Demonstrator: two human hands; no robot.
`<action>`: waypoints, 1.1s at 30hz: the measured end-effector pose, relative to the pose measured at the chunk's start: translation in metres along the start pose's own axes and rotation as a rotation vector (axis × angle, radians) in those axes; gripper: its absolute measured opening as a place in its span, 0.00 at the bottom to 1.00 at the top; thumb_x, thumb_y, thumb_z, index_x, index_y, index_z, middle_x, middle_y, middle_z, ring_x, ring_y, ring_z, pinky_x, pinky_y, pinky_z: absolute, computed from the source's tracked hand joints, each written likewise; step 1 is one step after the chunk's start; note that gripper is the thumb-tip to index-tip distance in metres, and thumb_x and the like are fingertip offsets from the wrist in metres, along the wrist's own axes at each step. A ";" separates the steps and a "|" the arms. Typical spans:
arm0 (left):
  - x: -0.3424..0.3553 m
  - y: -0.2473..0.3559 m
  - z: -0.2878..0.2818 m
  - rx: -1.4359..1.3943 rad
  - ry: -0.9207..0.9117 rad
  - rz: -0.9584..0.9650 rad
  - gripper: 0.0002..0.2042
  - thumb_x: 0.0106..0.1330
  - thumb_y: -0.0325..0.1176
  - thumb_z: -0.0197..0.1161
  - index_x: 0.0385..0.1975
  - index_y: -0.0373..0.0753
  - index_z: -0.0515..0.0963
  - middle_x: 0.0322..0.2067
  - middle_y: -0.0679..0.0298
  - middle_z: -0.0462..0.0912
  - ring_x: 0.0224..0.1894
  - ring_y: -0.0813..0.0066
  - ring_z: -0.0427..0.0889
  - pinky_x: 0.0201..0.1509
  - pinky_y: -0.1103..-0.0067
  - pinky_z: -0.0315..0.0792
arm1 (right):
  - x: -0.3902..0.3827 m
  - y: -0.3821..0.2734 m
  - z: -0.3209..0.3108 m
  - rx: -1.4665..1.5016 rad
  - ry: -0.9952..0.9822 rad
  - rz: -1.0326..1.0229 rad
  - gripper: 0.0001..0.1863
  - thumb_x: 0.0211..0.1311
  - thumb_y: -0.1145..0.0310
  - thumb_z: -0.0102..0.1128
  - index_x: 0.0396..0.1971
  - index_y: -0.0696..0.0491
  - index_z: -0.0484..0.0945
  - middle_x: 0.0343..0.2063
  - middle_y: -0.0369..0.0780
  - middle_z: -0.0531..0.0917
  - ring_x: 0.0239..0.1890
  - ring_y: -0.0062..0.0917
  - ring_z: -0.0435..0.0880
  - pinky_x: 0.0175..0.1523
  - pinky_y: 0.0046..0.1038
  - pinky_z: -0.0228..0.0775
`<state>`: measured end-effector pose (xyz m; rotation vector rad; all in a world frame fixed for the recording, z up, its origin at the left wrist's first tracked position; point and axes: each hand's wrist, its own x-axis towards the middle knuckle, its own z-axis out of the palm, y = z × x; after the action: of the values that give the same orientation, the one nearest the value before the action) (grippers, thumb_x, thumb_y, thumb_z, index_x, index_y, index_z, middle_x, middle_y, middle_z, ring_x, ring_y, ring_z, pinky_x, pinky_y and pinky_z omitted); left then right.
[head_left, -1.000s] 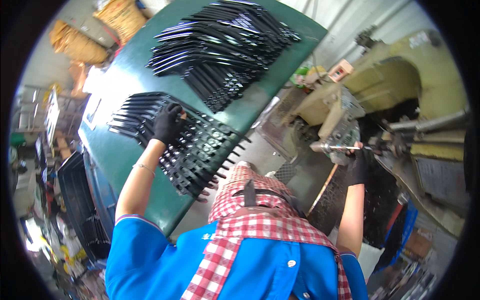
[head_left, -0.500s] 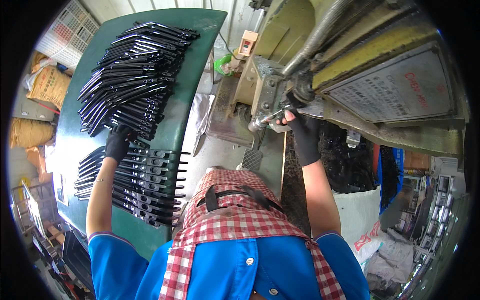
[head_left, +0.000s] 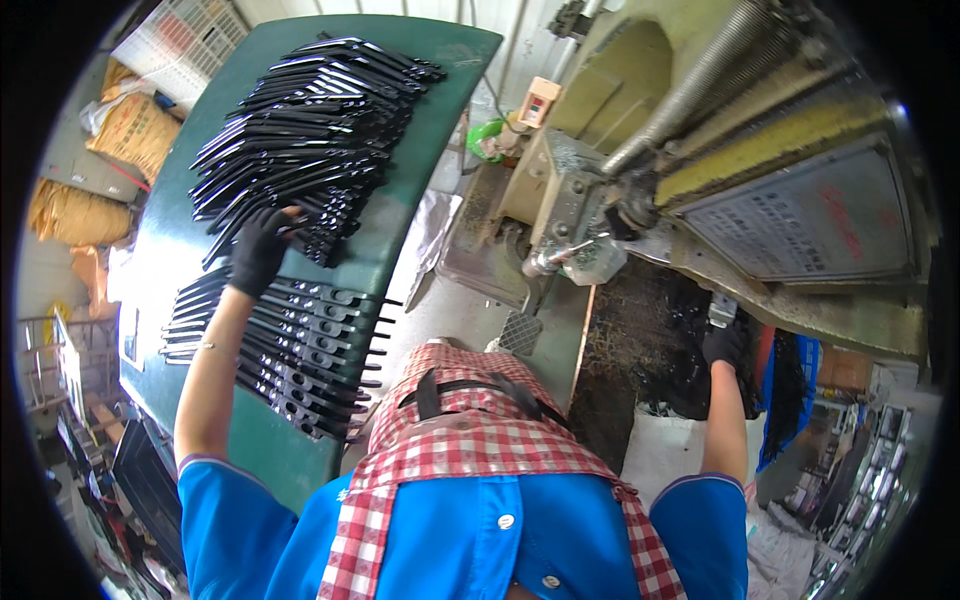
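My left hand [head_left: 260, 250], in a black glove with bare fingertips, is at the lower end of a heap of glossy black bent rods [head_left: 290, 130] on a green table. Its fingers are bent and closed at one of the rods. Below it lies a neat row of similar black rods [head_left: 325, 318] with flattened, holed ends that jut past the table's right edge. Off to the right, my gloved right hand [head_left: 727, 342] reaches to a dark pile of small black pieces [head_left: 675, 320], beside a silvery metal block [head_left: 722, 308]. Its fingers are mostly hidden.
A large green-yellow machine [head_left: 640, 80] with a metal plate stands at the right. Its silver metal fitting [head_left: 548, 260] sticks out over a foot pedal [head_left: 520, 332]. The green table [head_left: 450, 60] fills the left. Yellow sacks [head_left: 75, 213] and a white crate [head_left: 185, 40] stand beyond.
My right hand has left the machine's fitting and moved right and down to the dark pile. The left hand has shifted slightly up along the heap. The whole view has turned a little.
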<state>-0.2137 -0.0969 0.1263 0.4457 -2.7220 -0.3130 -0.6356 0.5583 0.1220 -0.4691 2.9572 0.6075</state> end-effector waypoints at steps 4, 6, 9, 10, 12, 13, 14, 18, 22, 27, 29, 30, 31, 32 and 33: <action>0.037 0.063 0.005 -0.139 -0.001 0.216 0.18 0.51 0.27 0.66 0.44 0.44 0.77 0.29 0.62 0.77 0.36 0.59 0.79 0.36 0.69 0.73 | 0.000 0.007 0.009 -0.153 -0.021 -0.137 0.28 0.56 0.66 0.54 0.60 0.49 0.71 0.58 0.47 0.73 0.62 0.45 0.68 0.68 0.43 0.53; 0.047 0.089 0.010 -0.209 -0.023 0.312 0.20 0.49 0.26 0.68 0.46 0.41 0.76 0.27 0.61 0.76 0.27 0.60 0.77 0.28 0.70 0.70 | 0.007 0.014 0.017 -0.154 0.015 -0.158 0.32 0.54 0.64 0.57 0.63 0.48 0.67 0.59 0.47 0.72 0.62 0.46 0.68 0.67 0.44 0.55; 0.054 0.123 0.020 -0.213 -0.005 0.380 0.16 0.57 0.34 0.65 0.46 0.50 0.75 0.25 0.64 0.76 0.22 0.62 0.78 0.22 0.68 0.69 | -0.002 0.003 0.002 -0.033 0.235 -0.183 0.29 0.53 0.61 0.61 0.57 0.52 0.72 0.56 0.48 0.75 0.59 0.46 0.72 0.62 0.43 0.64; 0.055 0.132 0.024 -0.189 -0.029 0.404 0.16 0.58 0.36 0.65 0.46 0.51 0.74 0.24 0.64 0.76 0.22 0.62 0.78 0.21 0.68 0.69 | -0.009 -0.018 -0.020 0.121 0.279 -0.256 0.23 0.55 0.61 0.62 0.51 0.51 0.74 0.52 0.47 0.77 0.56 0.45 0.74 0.59 0.43 0.66; 0.067 0.166 0.024 -0.193 -0.114 0.414 0.15 0.60 0.44 0.63 0.45 0.50 0.74 0.23 0.63 0.76 0.23 0.59 0.79 0.23 0.66 0.68 | -0.025 -0.049 -0.024 0.671 0.235 -0.364 0.18 0.57 0.62 0.64 0.45 0.52 0.74 0.42 0.47 0.80 0.47 0.44 0.78 0.50 0.40 0.70; 0.072 0.183 0.017 -0.189 -0.179 0.413 0.15 0.60 0.46 0.62 0.43 0.49 0.74 0.24 0.63 0.77 0.24 0.58 0.79 0.24 0.65 0.69 | -0.038 -0.085 -0.065 0.481 0.424 -0.624 0.17 0.55 0.63 0.66 0.44 0.50 0.75 0.37 0.46 0.79 0.41 0.43 0.80 0.46 0.38 0.71; 0.078 0.196 0.014 -0.186 -0.241 0.417 0.15 0.60 0.48 0.61 0.41 0.48 0.73 0.24 0.62 0.77 0.25 0.57 0.79 0.25 0.64 0.69 | -0.054 -0.112 -0.093 0.627 0.380 -0.720 0.17 0.54 0.65 0.67 0.44 0.51 0.76 0.36 0.45 0.80 0.38 0.41 0.80 0.43 0.35 0.72; 0.082 0.220 0.013 -0.279 -0.190 0.558 0.13 0.61 0.46 0.62 0.35 0.44 0.76 0.18 0.62 0.73 0.20 0.58 0.76 0.23 0.65 0.66 | -0.101 -0.175 -0.171 0.892 0.165 -0.889 0.19 0.52 0.66 0.68 0.45 0.51 0.78 0.32 0.42 0.81 0.32 0.38 0.81 0.37 0.31 0.73; 0.083 0.219 0.009 -0.312 -0.211 0.564 0.11 0.59 0.44 0.63 0.32 0.45 0.75 0.17 0.63 0.73 0.20 0.59 0.77 0.22 0.66 0.67 | -0.105 -0.178 -0.179 0.845 0.253 -0.916 0.19 0.51 0.65 0.69 0.44 0.52 0.78 0.29 0.44 0.81 0.30 0.39 0.82 0.35 0.33 0.74; 0.088 0.227 0.004 -0.159 -0.210 0.589 0.11 0.56 0.44 0.65 0.31 0.46 0.75 0.18 0.65 0.75 0.20 0.62 0.78 0.21 0.67 0.68 | -0.106 -0.188 -0.199 0.731 0.164 -0.906 0.19 0.52 0.64 0.69 0.45 0.50 0.79 0.31 0.44 0.83 0.32 0.38 0.84 0.36 0.31 0.74; 0.090 0.229 0.002 -0.128 -0.202 0.598 0.10 0.56 0.44 0.65 0.31 0.46 0.75 0.18 0.65 0.75 0.19 0.62 0.78 0.21 0.67 0.68 | -0.104 -0.188 -0.198 0.811 0.079 -0.859 0.19 0.52 0.63 0.69 0.44 0.50 0.80 0.30 0.44 0.82 0.31 0.39 0.83 0.35 0.32 0.73; 0.091 0.230 0.002 -0.111 -0.200 0.602 0.10 0.56 0.43 0.64 0.31 0.46 0.76 0.18 0.65 0.75 0.19 0.63 0.78 0.21 0.68 0.69 | -0.104 -0.188 -0.198 0.853 0.035 -0.834 0.19 0.52 0.62 0.69 0.44 0.50 0.80 0.30 0.45 0.82 0.31 0.39 0.83 0.35 0.33 0.73; 0.091 0.230 0.002 -0.114 -0.212 0.598 0.10 0.57 0.43 0.64 0.31 0.46 0.75 0.18 0.65 0.75 0.19 0.63 0.78 0.21 0.67 0.69 | -0.105 -0.189 -0.197 0.840 0.042 -0.832 0.19 0.52 0.62 0.69 0.44 0.51 0.79 0.30 0.44 0.82 0.31 0.39 0.82 0.35 0.34 0.73; 0.091 0.230 0.002 -0.118 -0.225 0.593 0.10 0.57 0.43 0.64 0.31 0.46 0.75 0.18 0.65 0.75 0.19 0.63 0.78 0.21 0.67 0.69 | -0.105 -0.189 -0.197 0.827 0.048 -0.830 0.19 0.53 0.61 0.68 0.45 0.51 0.79 0.29 0.44 0.82 0.31 0.39 0.82 0.35 0.34 0.72; 0.091 0.230 0.003 -0.122 -0.236 0.587 0.10 0.57 0.43 0.64 0.30 0.46 0.75 0.18 0.65 0.74 0.19 0.63 0.78 0.21 0.67 0.69 | -0.105 -0.190 -0.198 0.813 0.055 -0.830 0.19 0.53 0.61 0.68 0.45 0.51 0.79 0.29 0.44 0.82 0.31 0.39 0.82 0.35 0.35 0.72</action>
<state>-0.3565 0.0852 0.2150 -0.4489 -2.8773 -0.3799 -0.4807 0.3434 0.2483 -1.4259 2.3746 -0.6504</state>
